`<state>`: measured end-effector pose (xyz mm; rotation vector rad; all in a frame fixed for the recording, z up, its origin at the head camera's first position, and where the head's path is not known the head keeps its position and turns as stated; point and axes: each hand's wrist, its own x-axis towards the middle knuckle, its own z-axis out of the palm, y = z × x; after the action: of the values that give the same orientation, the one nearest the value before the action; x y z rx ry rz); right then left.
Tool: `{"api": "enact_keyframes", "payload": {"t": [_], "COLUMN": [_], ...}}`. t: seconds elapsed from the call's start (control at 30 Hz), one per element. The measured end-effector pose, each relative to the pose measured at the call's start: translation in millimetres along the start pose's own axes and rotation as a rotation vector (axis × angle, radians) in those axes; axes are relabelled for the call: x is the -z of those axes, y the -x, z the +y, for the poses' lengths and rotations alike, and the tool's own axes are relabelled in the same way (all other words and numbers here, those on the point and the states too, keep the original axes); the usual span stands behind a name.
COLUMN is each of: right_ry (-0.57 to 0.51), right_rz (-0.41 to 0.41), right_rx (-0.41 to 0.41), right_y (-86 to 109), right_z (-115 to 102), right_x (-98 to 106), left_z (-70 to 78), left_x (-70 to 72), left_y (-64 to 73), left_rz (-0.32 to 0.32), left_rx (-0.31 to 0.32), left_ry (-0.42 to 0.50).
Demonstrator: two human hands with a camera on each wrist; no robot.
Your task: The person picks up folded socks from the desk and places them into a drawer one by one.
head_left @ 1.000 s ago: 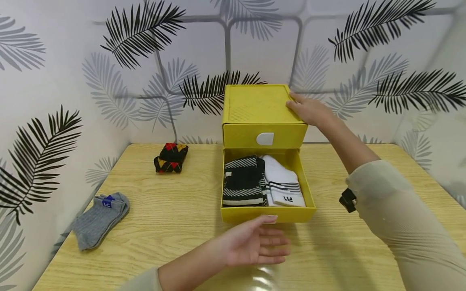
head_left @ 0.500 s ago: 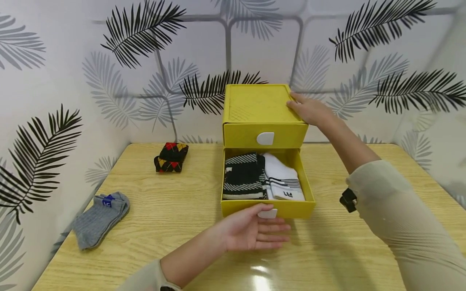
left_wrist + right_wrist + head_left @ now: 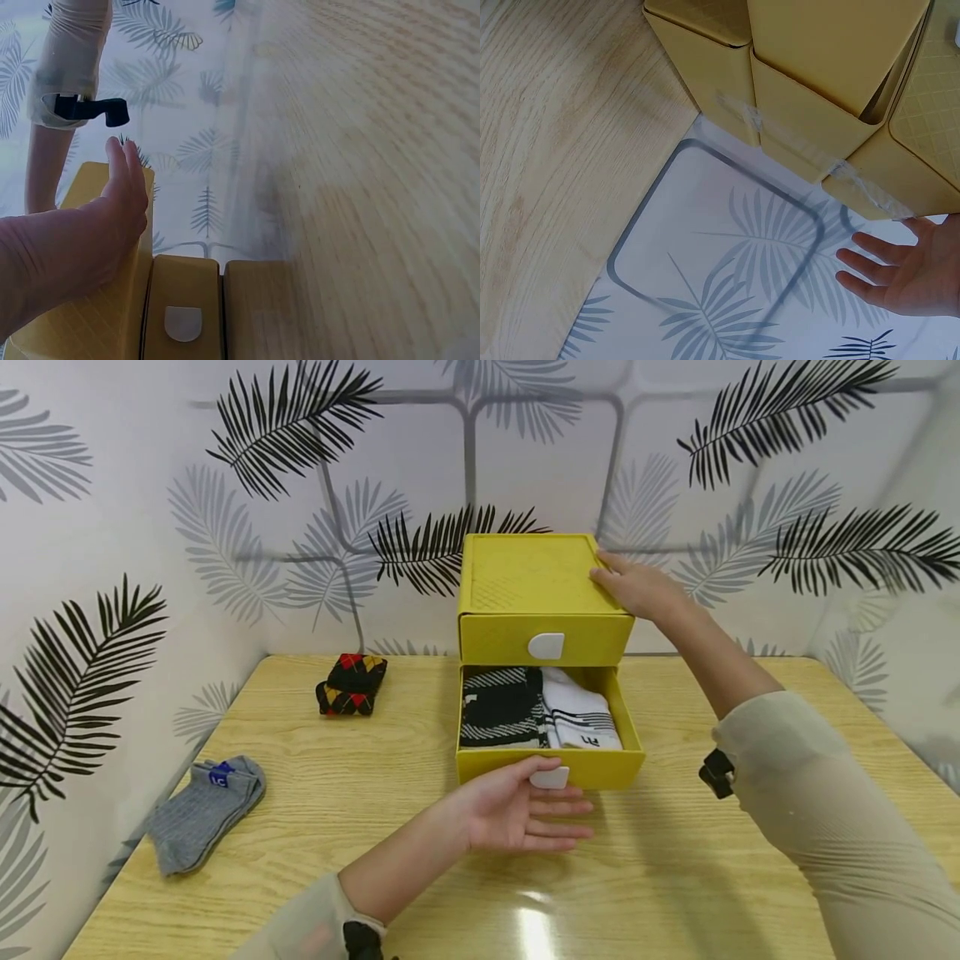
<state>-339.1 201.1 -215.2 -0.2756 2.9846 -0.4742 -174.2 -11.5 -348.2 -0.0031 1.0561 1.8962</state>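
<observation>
A yellow two-drawer box stands at the back middle of the table. Its lower drawer is partly out and holds black striped socks beside white socks. My left hand has straight fingers, and its thumb presses the drawer front by the white handle. The left wrist view shows that hand against the yellow front, near the handle. My right hand rests flat on the box's top right edge. In the right wrist view its spread fingers lie beside the box.
Red-and-black argyle socks lie left of the box. Grey socks lie near the left edge of the wooden table. Leaf-patterned walls close in behind and on both sides.
My left hand has pushed the lower drawer back toward the box, so less of it and the socks shows. The right hand has stayed on the box top.
</observation>
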Motion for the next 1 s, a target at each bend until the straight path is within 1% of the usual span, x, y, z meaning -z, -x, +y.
{"api": "enact_keyframes", "payload": {"t": [0.1,0.2,0.27,0.33,0.37,0.4,0.43,0.47,0.5,0.53,0.57,0.6,0.63,0.67,0.7,0.73,0.77,0.8,0.83,0.87,1.0], "right_ry": [-0.003,-0.004,0.001,0.002,0.001,-0.002,-0.008,-0.012,-0.016,-0.019,-0.023,-0.023,-0.020,-0.018,-0.018,-0.014,-0.008,-0.006,-0.005,-0.005,-0.008], "right_rz": [0.000,0.001,0.002,0.003,0.001,0.001,0.001,0.001,0.003,0.005,0.008,0.012,0.014,0.017,0.018,0.019,0.022,0.024,0.023,0.023,0.012], "right_rx": [-0.001,0.000,0.003,0.001,0.002,0.002,0.003,0.005,0.007,0.011,0.014,0.016,0.017,0.016,0.014,0.014,0.014,0.013,0.012,0.014,0.012], "right_y": [-0.2,-0.2,-0.3,-0.1,-0.1,-0.2,0.0,0.0,-0.1,-0.2,-0.5,-0.7,-0.8,-1.2,-1.3,-1.5,-1.7,-2.0,-2.1,-2.3,-2.5], "right_z": [0,0,0,0,0,0,0,0,0,1,1,2,2,3,3,4,4,5,5,5,4], "right_x": [0,-1,-1,-1,-1,-1,-1,0,0,1,1,1,2,2,2,2,2,2,1,1,0], "left_z": [-1.4,-4.1,-4.6,-2.0,0.9,5.2,10.9,17.7,25.1,32.9,40.3,47.6,54.0,59.4,63.6,66.9,69.3,71.0,72.0,72.6,73.6], "left_x": [2.1,2.9,1.3,-3.4,-6.8,-10.8,-15.3,-19.7,-23.8,-27.4,-29.8,-31.3,-31.3,-30.2,-28.4,-25.8,-22.7,-19.3,-16.0,-13.3,-5.6], "left_y": [-1.6,-0.4,3.7,11.0,15.6,20.5,25.3,29.8,33.9,36.8,38.2,38.1,36.4,33.6,30.0,25.3,20.8,16.3,12.3,9.1,1.0], "left_rz": [0.000,-0.022,-0.061,-0.122,-0.158,-0.190,-0.205,-0.204,-0.180,-0.123,-0.045,0.068,0.196,0.325,0.442,0.530,0.591,0.626,0.636,0.633,0.587], "left_rx": [-0.001,0.001,0.009,-0.014,-0.043,-0.088,-0.153,-0.233,-0.328,-0.423,-0.516,-0.590,-0.643,-0.669,-0.669,-0.655,-0.639,-0.606,-0.566,-0.518,-0.360], "left_ry": [-0.042,-0.148,-0.244,-0.352,-0.400,-0.444,-0.497,-0.562,-0.656,-0.781,-0.936,-1.134,-1.353,-1.550,-1.717,-1.842,-1.936,-1.998,-2.023,-2.024,-2.003]}}
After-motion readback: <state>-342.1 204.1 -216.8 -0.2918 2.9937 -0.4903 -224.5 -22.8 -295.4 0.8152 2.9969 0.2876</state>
